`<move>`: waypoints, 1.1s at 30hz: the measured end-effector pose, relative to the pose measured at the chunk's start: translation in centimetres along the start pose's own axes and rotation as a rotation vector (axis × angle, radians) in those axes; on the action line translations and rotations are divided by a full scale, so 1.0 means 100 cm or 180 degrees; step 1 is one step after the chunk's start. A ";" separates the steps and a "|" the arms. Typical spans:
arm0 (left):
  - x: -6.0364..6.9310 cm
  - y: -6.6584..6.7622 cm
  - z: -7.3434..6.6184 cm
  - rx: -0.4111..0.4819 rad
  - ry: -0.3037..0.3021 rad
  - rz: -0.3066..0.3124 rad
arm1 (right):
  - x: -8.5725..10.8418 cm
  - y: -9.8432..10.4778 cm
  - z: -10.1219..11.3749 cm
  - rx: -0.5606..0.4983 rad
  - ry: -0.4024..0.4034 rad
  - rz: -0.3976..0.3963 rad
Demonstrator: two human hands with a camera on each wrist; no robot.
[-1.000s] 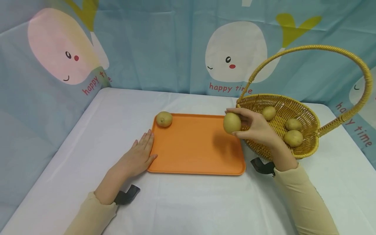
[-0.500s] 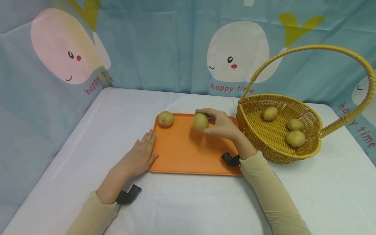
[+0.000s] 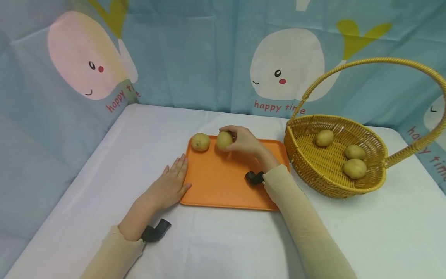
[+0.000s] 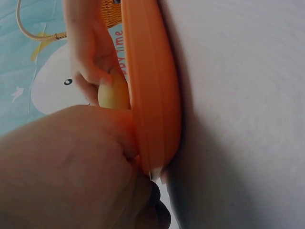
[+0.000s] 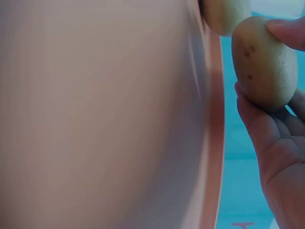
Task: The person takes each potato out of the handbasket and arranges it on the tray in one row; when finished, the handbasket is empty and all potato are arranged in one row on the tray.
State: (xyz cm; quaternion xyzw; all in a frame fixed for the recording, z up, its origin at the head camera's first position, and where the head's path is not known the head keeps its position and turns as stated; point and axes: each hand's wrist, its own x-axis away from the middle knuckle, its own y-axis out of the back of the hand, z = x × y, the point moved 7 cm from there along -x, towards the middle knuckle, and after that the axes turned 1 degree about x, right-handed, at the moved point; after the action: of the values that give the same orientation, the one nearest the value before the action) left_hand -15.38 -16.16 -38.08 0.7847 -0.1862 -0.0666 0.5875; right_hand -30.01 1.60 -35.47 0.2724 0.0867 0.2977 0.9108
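Observation:
My right hand (image 3: 244,140) grips a potato (image 3: 224,141) between thumb and fingers over the back left part of the orange tray (image 3: 226,182). In the right wrist view this potato (image 5: 264,62) shows small dark spots. Whether it touches the tray I cannot tell. Another potato (image 3: 200,142) lies in the tray's back left corner, just left of the held one. My left hand (image 3: 170,185) rests along the tray's left edge, its fingers straight and its thumb at the rim. The left wrist view has that hand (image 4: 71,162) against the tray's side (image 4: 152,86).
To the right of the tray stands a woven basket (image 3: 306,166) with a tall arched handle (image 3: 379,61). Several potatoes could be counted as three inside it, including one near the back (image 3: 324,138). A blue printed curtain (image 3: 195,58) hangs behind the white table (image 3: 223,240).
My right hand has carried the potato left from the basket's edge, across the tray, to beside the corner potato. My left hand has stayed at the tray's left edge.

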 end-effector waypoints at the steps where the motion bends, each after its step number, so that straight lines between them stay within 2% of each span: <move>1: 0.000 0.000 0.000 0.0011 -0.0002 -0.0006 | -0.003 -0.001 0.000 0.0016 -0.0024 0.0017; 8: -0.001 0.000 -0.002 -0.0004 -0.0023 -0.0006 | -0.015 -0.010 -0.004 0.0288 -0.0134 0.0172; 17: -0.001 0.001 -0.005 -0.0014 -0.0017 0.0015 | -0.016 -0.013 -0.004 0.0223 -0.0156 0.0288; 25: 0.000 0.002 -0.005 -0.0003 -0.0018 0.0004 | -0.015 -0.012 0.004 0.0731 -0.0054 0.0358; 28: 0.000 0.001 -0.004 -0.0008 -0.0006 0.0009 | -0.014 -0.010 0.003 0.0667 -0.0100 0.0334; 33: 0.000 0.001 -0.004 -0.0015 0.0004 0.0009 | -0.010 -0.006 -0.003 0.0354 -0.0206 0.0327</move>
State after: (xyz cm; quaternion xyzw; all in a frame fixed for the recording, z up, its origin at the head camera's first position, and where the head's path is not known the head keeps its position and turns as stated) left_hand -15.30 -15.82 -37.90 0.7831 -0.1867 -0.0657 0.5896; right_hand -30.66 0.73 -36.02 0.3361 0.0595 0.3298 0.8802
